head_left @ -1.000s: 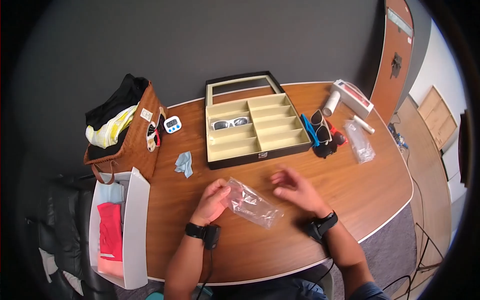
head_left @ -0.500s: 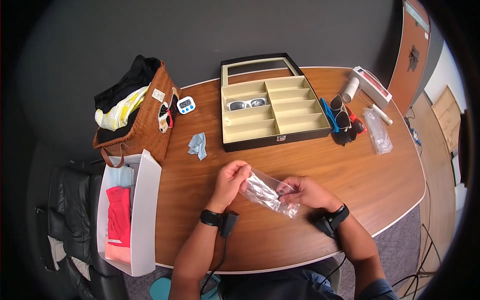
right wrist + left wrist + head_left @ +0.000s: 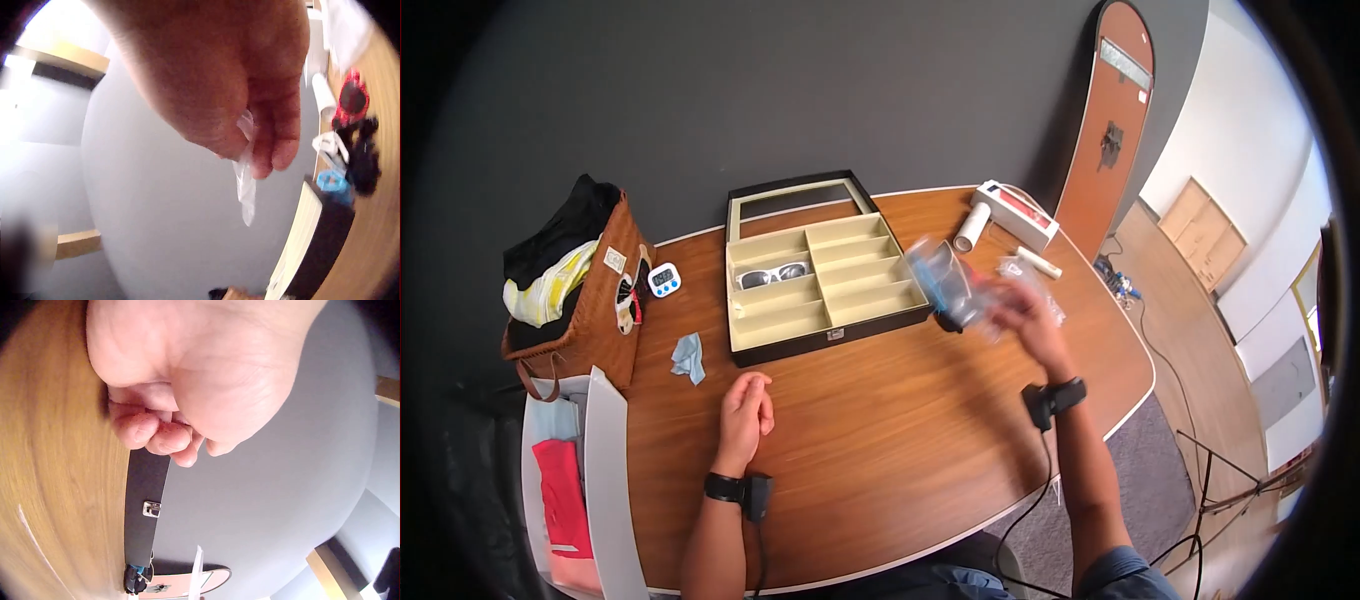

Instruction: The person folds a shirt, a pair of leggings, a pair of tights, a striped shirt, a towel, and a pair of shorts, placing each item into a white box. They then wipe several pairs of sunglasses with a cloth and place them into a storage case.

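My right hand (image 3: pixel 1025 320), raised over the right of the table, pinches a clear plastic sleeve (image 3: pixel 246 197) between thumb and fingers; the sleeve is blurred in the head view. Behind it lie several sunglasses (image 3: pixel 353 100), one pair red, and a blue item (image 3: pixel 332 182). The left hand (image 3: pixel 745 420) is over the table in front of the display case, its fingers curled with nothing in them, as the left wrist view shows (image 3: pixel 187 381). White-framed sunglasses (image 3: pixel 773 275) lie in a compartment of the open case (image 3: pixel 835 335).
A wicker basket (image 3: pixel 590 340) of clothes and a white bin (image 3: pixel 612 480) stand at the left. Near them are a timer (image 3: pixel 664 280) and a light-blue cloth (image 3: pixel 688 358). A white box (image 3: pixel 1040 228), a white cylinder (image 3: pixel 972 227) and another plastic sleeve lie at the back right.
The left hand has let go of the plastic sleeve and moved apart. My right hand has taken hold of it and carried it rightward, towards the sunglasses. The head view has shifted.
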{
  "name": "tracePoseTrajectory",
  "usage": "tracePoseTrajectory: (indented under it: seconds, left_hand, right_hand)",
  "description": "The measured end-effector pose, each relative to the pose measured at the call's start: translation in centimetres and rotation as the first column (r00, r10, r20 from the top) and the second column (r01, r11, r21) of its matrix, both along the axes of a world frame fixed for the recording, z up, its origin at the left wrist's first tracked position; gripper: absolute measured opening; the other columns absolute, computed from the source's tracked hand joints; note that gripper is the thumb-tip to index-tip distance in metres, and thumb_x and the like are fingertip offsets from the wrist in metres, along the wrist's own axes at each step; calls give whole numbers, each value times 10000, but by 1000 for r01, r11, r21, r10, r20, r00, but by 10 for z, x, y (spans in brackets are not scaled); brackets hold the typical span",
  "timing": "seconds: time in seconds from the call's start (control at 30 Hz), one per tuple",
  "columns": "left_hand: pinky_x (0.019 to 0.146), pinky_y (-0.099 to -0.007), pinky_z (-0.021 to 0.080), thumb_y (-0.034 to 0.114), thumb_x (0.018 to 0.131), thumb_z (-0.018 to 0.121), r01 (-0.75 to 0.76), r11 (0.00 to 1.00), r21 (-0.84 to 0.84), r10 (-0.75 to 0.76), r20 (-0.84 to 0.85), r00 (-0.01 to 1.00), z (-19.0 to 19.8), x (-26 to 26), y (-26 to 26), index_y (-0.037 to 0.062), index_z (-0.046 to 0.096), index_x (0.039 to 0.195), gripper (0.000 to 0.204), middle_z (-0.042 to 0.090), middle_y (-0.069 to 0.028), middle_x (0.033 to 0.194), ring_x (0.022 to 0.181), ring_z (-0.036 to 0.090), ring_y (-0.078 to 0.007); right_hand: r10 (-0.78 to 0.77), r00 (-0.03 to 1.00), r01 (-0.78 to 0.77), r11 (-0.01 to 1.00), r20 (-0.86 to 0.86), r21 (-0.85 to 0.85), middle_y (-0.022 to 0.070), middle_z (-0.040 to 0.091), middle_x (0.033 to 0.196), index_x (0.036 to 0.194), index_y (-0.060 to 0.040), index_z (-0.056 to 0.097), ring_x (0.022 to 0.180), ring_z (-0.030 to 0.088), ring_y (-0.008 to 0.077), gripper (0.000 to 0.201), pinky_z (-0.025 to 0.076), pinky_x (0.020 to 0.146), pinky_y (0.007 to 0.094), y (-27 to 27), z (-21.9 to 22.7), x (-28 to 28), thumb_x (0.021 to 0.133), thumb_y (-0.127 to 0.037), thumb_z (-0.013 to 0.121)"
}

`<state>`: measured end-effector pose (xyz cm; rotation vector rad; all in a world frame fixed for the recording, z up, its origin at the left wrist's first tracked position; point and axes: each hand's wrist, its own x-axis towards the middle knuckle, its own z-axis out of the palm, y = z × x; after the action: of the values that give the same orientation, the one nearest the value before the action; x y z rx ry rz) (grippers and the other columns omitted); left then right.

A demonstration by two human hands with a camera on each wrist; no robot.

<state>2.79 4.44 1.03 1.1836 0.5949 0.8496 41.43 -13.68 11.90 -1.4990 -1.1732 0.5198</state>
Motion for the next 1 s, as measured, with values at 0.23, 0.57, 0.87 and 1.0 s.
tracePoseTrajectory:
  seconds: [0.23,0.57,0.87,1.0]
  left_hand:
    - [413,-210,337,257,1036,458,-13,1000,-2,13,-16,1000,-6,-2,2,47,552,996,233,489,3,608,452,417,-58]
    - [458,-210,373,257,1038,451,-4,1000,-13,4,-48,999,-1,-2,0,38,566,965,257,511,10,641,507,452,-56]
    - [469,-206,365,268,1041,438,39,999,-19,-39,-36,999,2,-2,1,46,563,958,268,514,11,649,514,459,-55]
    - [474,-211,376,271,1044,432,25,999,-26,-26,-28,999,-3,-2,3,48,564,956,273,516,15,658,528,463,-54]
  right_hand:
    - [-306,701,571,782,644,-250,122,628,891,1159,-49,617,722,611,282,361,517,683,361,-57,-81,165,828,-168,702]
    - [-244,815,332,940,525,-78,94,649,792,1026,-11,653,726,611,171,226,498,667,319,22,-16,61,895,-195,653]
    - [336,696,-204,940,634,-274,187,689,907,992,-23,688,833,664,322,251,512,761,396,251,-2,-108,884,-239,619]
    - [405,623,-166,905,669,-393,188,696,969,1048,-38,695,915,665,329,308,513,821,406,322,-27,-145,844,-264,647]
